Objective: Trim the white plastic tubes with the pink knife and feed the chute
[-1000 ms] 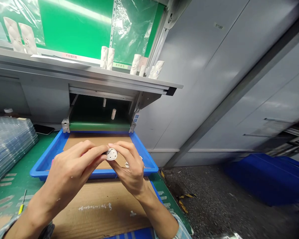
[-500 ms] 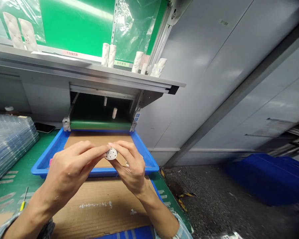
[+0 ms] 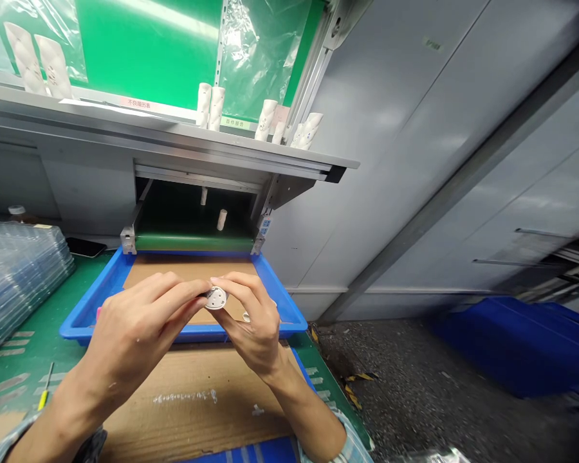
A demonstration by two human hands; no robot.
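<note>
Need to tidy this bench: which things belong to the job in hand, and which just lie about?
Job in hand:
white piece, held by left hand and right hand
blue tray, probably
conveyor belt, probably
clear plastic trays, perhaps

Apparently lying about:
phone
yellow-handled tool
bottle

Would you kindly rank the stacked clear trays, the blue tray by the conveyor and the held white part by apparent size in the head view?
1. Blue tray, partly hidden
2. Stacked clear trays, cut off
3. White part

White glare streaks the green board [image 3: 149,61]; the blue bin [image 3: 506,347] blurs dimly.
</note>
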